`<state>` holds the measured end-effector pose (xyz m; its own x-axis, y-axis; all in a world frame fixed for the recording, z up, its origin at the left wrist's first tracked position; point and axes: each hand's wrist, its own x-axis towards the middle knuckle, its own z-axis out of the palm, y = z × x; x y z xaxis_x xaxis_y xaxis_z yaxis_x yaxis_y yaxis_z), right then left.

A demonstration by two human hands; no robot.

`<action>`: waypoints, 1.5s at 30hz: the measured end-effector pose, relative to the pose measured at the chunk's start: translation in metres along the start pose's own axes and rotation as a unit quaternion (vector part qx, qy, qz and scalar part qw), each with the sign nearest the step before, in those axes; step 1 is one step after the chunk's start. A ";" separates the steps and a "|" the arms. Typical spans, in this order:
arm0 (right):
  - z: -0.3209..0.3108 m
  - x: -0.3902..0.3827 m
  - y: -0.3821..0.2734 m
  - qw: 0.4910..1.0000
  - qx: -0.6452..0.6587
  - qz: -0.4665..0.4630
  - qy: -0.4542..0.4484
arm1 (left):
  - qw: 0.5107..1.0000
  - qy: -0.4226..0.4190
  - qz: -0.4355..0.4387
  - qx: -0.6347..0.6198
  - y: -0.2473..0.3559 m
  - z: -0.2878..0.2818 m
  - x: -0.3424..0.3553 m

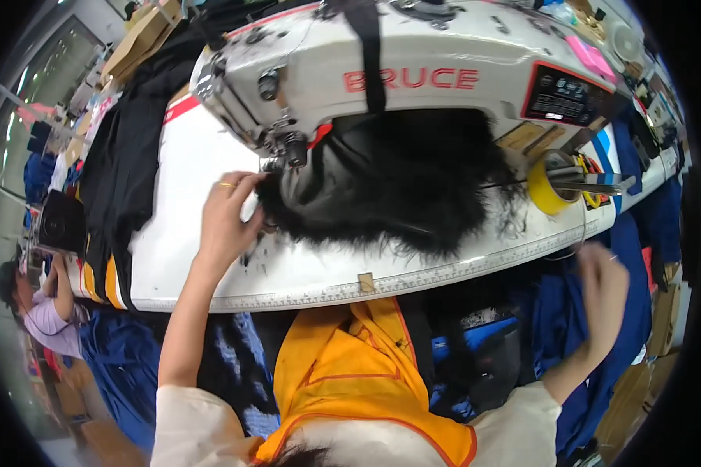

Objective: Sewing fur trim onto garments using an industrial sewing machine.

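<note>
A piece of black furry fabric (413, 171) lies on the white sewing machine bed, its left end by the presser foot and needle area (273, 163). My left hand (230, 206) is at that left end, with thumb and fingers closed on the fabric's edge. Off the table's front edge on the right is my right hand (604, 284), away from the fabric and smeared by motion. Whether its fingers hold anything does not show. The white sewing machine (311, 70) arches over the fabric, and a black strap (368, 62) hangs down its front.
A yellow tape roll (551, 187) with metal tools in it stands at the table's right. A ruler strip (311, 296) runs along the front edge. Black garments (125, 156) drape over the left side. Another person (51, 311) sits at far left. Dark blue cloth (561, 327) hangs at right.
</note>
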<state>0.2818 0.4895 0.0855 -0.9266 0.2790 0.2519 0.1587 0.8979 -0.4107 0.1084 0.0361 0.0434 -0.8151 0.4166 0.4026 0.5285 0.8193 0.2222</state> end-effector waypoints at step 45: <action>0.342 0.264 -0.140 0.928 0.171 -0.313 -0.111 | 0.712 -0.081 -0.118 0.688 -0.435 -0.261 -0.028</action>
<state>-0.1014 0.3211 -0.0902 -0.8536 -0.3721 0.3645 -0.5171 0.6894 -0.5072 -0.0367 -0.4350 0.1674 -0.9179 0.1515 0.3668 -0.2702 0.4385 -0.8572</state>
